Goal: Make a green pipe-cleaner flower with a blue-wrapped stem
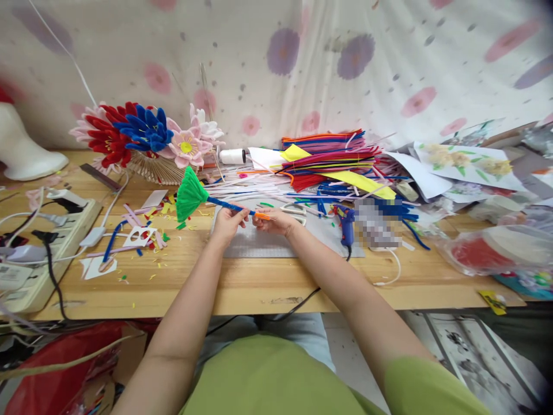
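A green fan-shaped fuzzy piece (pixel 190 197), like bundled pipe cleaners, points to the upper left on a blue pipe-cleaner stem (pixel 222 203). My left hand (pixel 231 223) is closed around the blue stem near its lower end. My right hand (pixel 274 222) pinches the orange end (pixel 261 216) of the same stem, close beside the left fingers. Both hands are over a grey cutting mat (pixel 259 248). White-handled scissors (pixel 298 212) lie just past the right hand, partly hidden. A blue glue gun (pixel 344 223) stands to the right of the mat.
Bundles of coloured pipe cleaners (pixel 332 158) are heaped at the back. Fuzzy flowers (pixel 147 129) and a white thread spool (pixel 232 156) stand at back left. Scraps (pixel 142 236) and a power strip (pixel 56 253) with cables lie left. Plastic bags (pixel 496 251) and papers (pixel 470 167) crowd the right.
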The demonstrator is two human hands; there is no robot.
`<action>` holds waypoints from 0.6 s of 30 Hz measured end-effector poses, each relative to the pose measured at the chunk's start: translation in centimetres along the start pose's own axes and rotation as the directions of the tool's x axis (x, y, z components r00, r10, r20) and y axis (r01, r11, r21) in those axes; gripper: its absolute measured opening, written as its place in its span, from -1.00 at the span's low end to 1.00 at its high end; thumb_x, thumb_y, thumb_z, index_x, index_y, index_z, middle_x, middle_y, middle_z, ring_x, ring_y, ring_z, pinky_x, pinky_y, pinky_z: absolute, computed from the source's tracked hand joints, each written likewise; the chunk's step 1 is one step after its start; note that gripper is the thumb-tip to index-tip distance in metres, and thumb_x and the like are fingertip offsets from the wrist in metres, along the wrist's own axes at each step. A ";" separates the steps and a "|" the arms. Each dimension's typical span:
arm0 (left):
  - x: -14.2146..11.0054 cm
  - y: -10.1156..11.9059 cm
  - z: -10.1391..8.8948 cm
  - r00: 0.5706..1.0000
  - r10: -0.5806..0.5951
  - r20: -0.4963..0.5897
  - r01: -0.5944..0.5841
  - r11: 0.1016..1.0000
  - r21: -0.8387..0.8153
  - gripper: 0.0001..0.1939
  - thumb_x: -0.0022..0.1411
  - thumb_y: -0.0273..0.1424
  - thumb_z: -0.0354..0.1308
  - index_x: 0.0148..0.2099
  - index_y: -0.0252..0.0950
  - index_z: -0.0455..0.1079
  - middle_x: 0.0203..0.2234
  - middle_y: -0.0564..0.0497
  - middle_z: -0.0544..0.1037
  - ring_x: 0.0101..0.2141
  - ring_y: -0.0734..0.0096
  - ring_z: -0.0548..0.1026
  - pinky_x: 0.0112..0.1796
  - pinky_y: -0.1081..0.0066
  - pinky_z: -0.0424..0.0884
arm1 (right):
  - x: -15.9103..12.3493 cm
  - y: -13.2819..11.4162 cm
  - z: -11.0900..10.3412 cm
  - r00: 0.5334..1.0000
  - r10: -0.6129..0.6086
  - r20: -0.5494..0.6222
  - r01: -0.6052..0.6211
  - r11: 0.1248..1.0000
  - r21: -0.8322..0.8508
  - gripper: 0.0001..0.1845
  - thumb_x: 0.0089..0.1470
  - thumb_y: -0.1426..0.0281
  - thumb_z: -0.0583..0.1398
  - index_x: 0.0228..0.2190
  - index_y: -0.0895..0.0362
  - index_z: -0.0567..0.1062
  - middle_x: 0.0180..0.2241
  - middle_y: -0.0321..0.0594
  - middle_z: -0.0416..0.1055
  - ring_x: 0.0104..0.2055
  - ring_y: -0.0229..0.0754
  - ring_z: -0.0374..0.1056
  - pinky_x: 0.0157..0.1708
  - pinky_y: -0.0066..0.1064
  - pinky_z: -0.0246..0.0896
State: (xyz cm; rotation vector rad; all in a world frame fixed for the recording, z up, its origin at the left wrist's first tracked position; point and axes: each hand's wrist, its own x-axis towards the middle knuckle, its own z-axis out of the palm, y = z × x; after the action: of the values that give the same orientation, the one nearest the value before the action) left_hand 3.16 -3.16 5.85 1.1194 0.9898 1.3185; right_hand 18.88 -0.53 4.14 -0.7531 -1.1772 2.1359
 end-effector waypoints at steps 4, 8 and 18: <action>0.2 -0.2 0.2 0.999 0.032 -0.028 -0.031 0.999 0.036 -0.70 -0.10 -0.21 0.23 -0.42 -0.33 0.29 -0.60 0.03 0.44 -0.62 0.56 0.36 -0.70 0.58 0.15 | 0.1 0.6 1.5 0.999 0.028 -0.042 -0.021 0.985 0.171 -0.87 -0.09 0.39 0.16 -0.54 0.17 0.28 -0.59 -0.39 0.13 -0.57 -0.42 0.02 -0.59 -0.57 -0.09; 0.2 -0.4 0.3 0.966 0.129 -0.226 -0.102 0.987 0.126 -0.74 -0.07 -0.27 0.22 -0.52 -0.32 0.26 -0.74 0.12 0.33 -0.71 0.63 0.25 -0.68 0.58 0.12 | 0.1 1.6 3.9 0.994 -0.028 -0.105 0.054 0.964 0.260 -0.87 -0.04 0.36 0.11 -0.52 0.15 0.28 -0.60 -0.39 0.09 -0.61 -0.41 -0.07 -0.64 -0.57 -0.16; 0.7 -0.9 0.0 0.905 0.115 -0.411 -0.030 0.978 0.207 -0.73 -0.07 -0.26 0.21 -0.62 -0.33 0.30 -0.83 0.14 0.24 -0.77 0.63 0.17 -0.71 0.56 0.07 | -0.2 1.9 3.9 0.764 -0.557 -0.325 0.143 0.637 -0.757 -0.79 -0.03 0.25 0.11 -0.47 0.13 0.42 -0.51 -0.29 0.33 -0.49 -0.32 0.18 -0.45 -0.47 0.06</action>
State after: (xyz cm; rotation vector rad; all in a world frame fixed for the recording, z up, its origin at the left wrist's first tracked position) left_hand 3.36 -2.41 5.06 1.0445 1.4331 1.5902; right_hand 15.86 -3.62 4.29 -1.2078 -1.6396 0.9672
